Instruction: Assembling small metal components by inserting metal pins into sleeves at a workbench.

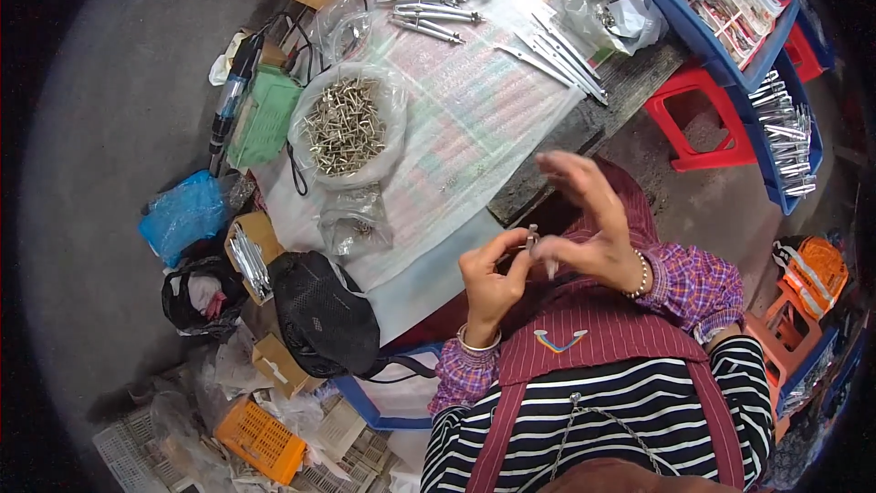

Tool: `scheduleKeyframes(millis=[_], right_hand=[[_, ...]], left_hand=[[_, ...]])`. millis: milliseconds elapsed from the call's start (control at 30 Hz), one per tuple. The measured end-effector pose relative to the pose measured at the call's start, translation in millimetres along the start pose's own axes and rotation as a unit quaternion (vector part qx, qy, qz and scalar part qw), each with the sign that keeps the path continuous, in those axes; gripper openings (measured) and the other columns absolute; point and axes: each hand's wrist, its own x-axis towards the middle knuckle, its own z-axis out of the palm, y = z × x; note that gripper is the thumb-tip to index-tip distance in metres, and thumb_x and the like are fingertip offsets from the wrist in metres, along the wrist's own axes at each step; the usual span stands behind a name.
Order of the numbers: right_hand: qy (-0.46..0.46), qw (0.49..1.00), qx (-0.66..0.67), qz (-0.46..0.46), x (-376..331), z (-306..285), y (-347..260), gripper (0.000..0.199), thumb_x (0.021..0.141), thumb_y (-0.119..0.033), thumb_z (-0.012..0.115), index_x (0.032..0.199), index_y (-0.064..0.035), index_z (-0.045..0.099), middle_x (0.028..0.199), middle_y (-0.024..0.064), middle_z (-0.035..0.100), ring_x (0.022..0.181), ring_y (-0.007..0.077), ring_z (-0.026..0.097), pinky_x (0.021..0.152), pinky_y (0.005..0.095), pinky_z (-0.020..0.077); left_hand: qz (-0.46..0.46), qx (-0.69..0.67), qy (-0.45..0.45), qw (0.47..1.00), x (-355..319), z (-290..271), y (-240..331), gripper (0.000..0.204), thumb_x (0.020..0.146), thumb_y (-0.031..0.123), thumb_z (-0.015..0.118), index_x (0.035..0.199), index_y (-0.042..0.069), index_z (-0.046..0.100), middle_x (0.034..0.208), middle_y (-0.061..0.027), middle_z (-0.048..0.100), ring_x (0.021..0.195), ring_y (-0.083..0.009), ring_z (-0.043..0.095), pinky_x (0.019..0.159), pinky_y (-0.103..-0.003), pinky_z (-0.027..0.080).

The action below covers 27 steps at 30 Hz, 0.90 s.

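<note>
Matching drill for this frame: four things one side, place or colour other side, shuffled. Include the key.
Column 1
1. metal piece
2. fasteners
3. apron
4. orange crate

Column 2
A. lower left of the picture
B. at the fingertips of the left hand
C. dark red with thin stripes
D. heaped in an open clear bag

Pairs: 1-B, 2-D, 3-C, 4-A
</note>
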Motion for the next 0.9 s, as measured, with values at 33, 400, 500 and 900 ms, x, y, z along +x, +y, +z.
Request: scheduleKeyframes(millis=[33, 400, 500, 900], right_hand=[[-0.034, 0.999, -0.018, -0.038, -4.7, 0.3, 4.5, 0.084, 0.06, -0.015, 0.08, 0.13, 0.0008, 0.035, 0.13, 0.0161, 0.037, 0.117, 0.0263, 0.043, 0.096, 0.0346, 0.0371], [-0.097, 0.933, 0.234, 0.255, -31.0, 16.9, 16.6, 0.057, 0.075, 0.001, 0.065, 0.127, 0.0026, 0.041, 0.106, 0.0109, 0.06, 0.094, 0.0116, 0.057, 0.079, 0.0262, 0.0486], [-0.077, 0.942, 0.213, 0.249, -42.6, 21.2, 32.1, 0.04, 0.076, -0.002, 0.065, 0.114, 0.0035, 0.054, 0.093, 0.0089, 0.065, 0.084, 0.0094, 0.059, 0.072, 0.0241, 0.0489], [-0.134, 0.986, 0.042, 0.087, -35.3, 9.6, 34.4, 0.019, 0.075, -0.003, 0.063, 0.094, 0.0017, 0.063, 0.077, 0.0117, 0.065, 0.066, 0.0196, 0.064, 0.059, 0.0274, 0.0485]], left_hand=[[0.023, 0.007, 0.037, 0.999, 2.0, 0.9, -2.8, 0.019, 0.07, -0.008, 0.059, 0.088, -0.006, 0.062, 0.077, -0.0075, 0.064, 0.066, -0.0109, 0.06, 0.061, -0.022, 0.048], [0.049, -0.045, 0.159, 0.985, 1.4, 5.1, -20.5, 0.02, 0.073, 0.0, 0.065, 0.092, -0.006, 0.061, 0.08, -0.008, 0.064, 0.073, -0.0116, 0.061, 0.066, -0.023, 0.049], [0.053, -0.062, 0.151, 0.985, 2.6, 7.4, -20.7, 0.021, 0.073, -0.002, 0.065, 0.092, -0.007, 0.06, 0.081, -0.0084, 0.063, 0.074, -0.0117, 0.06, 0.067, -0.023, 0.049], [-0.009, -0.188, 0.084, 0.979, -1.1, 1.3, -7.8, 0.019, 0.074, -0.003, 0.064, 0.092, -0.007, 0.059, 0.083, -0.0076, 0.062, 0.072, -0.0115, 0.059, 0.066, -0.022, 0.046]])
